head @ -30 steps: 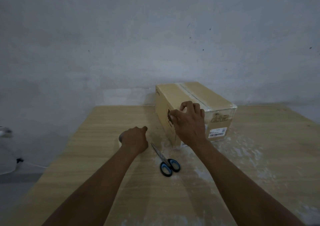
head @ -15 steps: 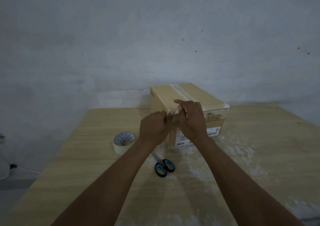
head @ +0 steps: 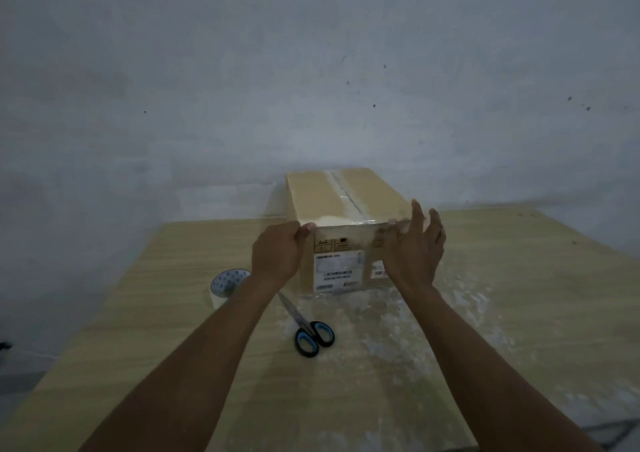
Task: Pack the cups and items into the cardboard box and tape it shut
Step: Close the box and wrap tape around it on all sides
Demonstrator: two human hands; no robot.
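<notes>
A: Which step?
B: Sealing, it seems. The box (head: 311,199) sits shut on the table (head: 519,278), tape (head: 346,193) along its top seam. The left hand (head: 277,256) curls round a near corner; the right hand (head: 414,254), fingers spread, thumbs the other.
A: Next?
B: Likely rubbing the tape down evenly along that edge.

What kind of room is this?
Probably a plain workroom used for packing, though I can't be sure. A bare grey wall stands behind a wooden table. On the table sit a taped box, a tape roll and scissors.
</notes>
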